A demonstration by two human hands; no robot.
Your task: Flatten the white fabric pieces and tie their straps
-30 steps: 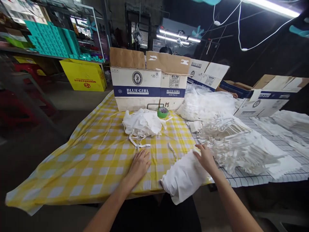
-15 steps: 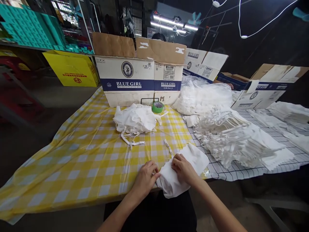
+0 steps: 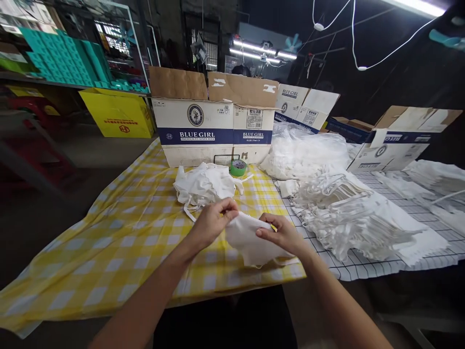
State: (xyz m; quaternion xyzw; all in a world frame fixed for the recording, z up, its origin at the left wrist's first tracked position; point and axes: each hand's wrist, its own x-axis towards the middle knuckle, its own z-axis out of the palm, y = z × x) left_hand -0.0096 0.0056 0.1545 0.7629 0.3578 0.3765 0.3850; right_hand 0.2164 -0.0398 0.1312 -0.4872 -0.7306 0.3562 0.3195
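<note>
Thumb and fingers of the left hand (image 3: pixel 213 222) pinch the upper left edge of a white cloth piece (image 3: pixel 250 245); those of the right hand (image 3: pixel 285 236) are clamped on the same edge, farther right. The piece hangs between and below them, over the near part of the yellow-checked counter (image 3: pixel 119 261). It looks light, thin and limp, likelier to crease than to break, and probably not slippery. The edge seems the place to hold it, at two well-spaced points so it does not sag. Beyond lie a white cloth heap (image 3: pixel 207 183) and a green tape roll (image 3: pixel 238 171); rightward, a stack of white pieces (image 3: pixel 363 223).
</note>
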